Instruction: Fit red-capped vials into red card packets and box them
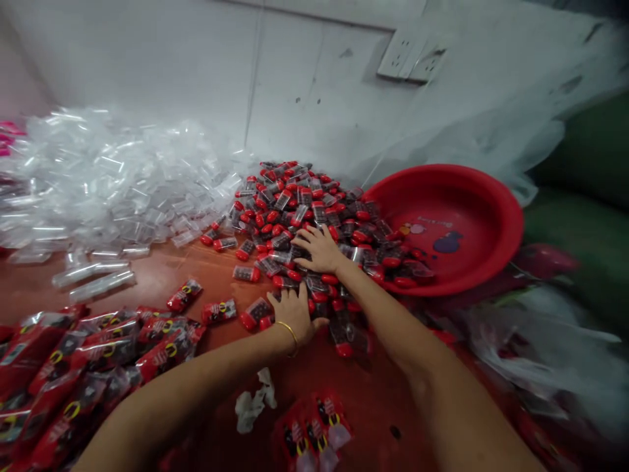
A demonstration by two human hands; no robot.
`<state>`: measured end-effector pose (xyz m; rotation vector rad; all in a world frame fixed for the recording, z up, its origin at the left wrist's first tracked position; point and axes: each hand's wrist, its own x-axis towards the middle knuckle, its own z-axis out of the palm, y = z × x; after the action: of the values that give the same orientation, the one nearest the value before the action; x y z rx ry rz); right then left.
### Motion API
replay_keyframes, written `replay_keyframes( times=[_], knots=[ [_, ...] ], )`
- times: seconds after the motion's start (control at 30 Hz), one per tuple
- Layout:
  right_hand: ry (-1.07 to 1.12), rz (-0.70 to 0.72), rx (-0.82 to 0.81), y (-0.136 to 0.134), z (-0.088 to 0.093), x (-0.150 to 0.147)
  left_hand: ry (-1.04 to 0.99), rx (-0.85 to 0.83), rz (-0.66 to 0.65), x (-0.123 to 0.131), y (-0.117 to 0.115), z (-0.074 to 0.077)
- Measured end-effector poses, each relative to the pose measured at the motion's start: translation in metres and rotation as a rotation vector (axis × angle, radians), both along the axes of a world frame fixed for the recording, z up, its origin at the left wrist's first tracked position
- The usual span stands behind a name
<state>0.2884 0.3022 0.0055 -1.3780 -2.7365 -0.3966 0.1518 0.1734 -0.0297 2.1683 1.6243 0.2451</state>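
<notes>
A heap of small clear containers with red ends and dark contents [282,200] lies mid-table and spills over the rim of a red basin [472,288]. My right hand [319,250] rests on the heap, fingers spread. Closer to me, my left hand [295,313], with a gold bangle [289,333] at the wrist, lies palm down on the near side of the same heap. Its fingers are stretched out and the thumb sticks out to the right. Neither hand grips a container that I can see; what lies under the palms is hidden.
Empty clear plastic tubes [122,177] are piled at the back left. Red printed packets [93,354] fill the near left, and a few more packets [314,429] lie in front of me. Crumpled tissue [253,403] sits nearby. Plastic bags [545,354] lie at right; sockets [413,58] are on the wall.
</notes>
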Motion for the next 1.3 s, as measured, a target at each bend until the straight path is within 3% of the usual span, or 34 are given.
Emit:
replay_keyframes(
  times=[0.17, 0.3, 0.4, 0.5, 0.63, 0.73, 0.83, 0.93, 1.03, 1.17, 1.3],
  knots=[
    [-0.056, 0.111, -0.045, -0.025, 0.005, 0.031, -0.023, 0.015, -0.055, 0.025, -0.017, -0.007],
    [-0.073, 0.144, -0.07, -0.044, -0.005, 0.054, -0.012, 0.047, -0.128, 0.027, -0.037, -0.002],
    [-0.011, 0.103, -0.057, -0.055, -0.017, 0.064, -0.025, 0.143, -0.172, 0.009, -0.053, 0.013],
    [0.089, 0.039, 0.021, -0.071, -0.017, 0.057, -0.006, 0.247, -0.104, -0.033, -0.063, 0.031],
    [0.243, 0.085, 0.104, -0.104, 0.002, 0.006, 0.179, 0.28, 0.159, -0.12, -0.061, 0.045],
    [0.275, 0.225, -0.016, -0.131, 0.009, -0.058, 0.291, 0.245, 0.334, -0.184, -0.052, 0.047],
    [0.209, 0.269, -0.242, -0.147, 0.0, -0.124, 0.358, 0.182, 0.337, -0.224, -0.042, 0.045],
    [0.198, 0.232, -0.496, -0.149, -0.018, -0.175, 0.385, 0.118, 0.252, -0.241, -0.033, 0.042],
    [0.188, 0.229, -0.616, -0.146, -0.034, -0.204, 0.383, 0.03, 0.181, -0.247, -0.027, 0.032],
    [0.182, 0.246, -0.614, -0.151, -0.046, -0.22, 0.345, -0.046, 0.143, -0.258, -0.027, 0.018],
    [0.211, 0.298, -0.53, -0.169, -0.055, -0.237, 0.351, -0.041, 0.115, -0.279, -0.041, 0.017]
  ],
)
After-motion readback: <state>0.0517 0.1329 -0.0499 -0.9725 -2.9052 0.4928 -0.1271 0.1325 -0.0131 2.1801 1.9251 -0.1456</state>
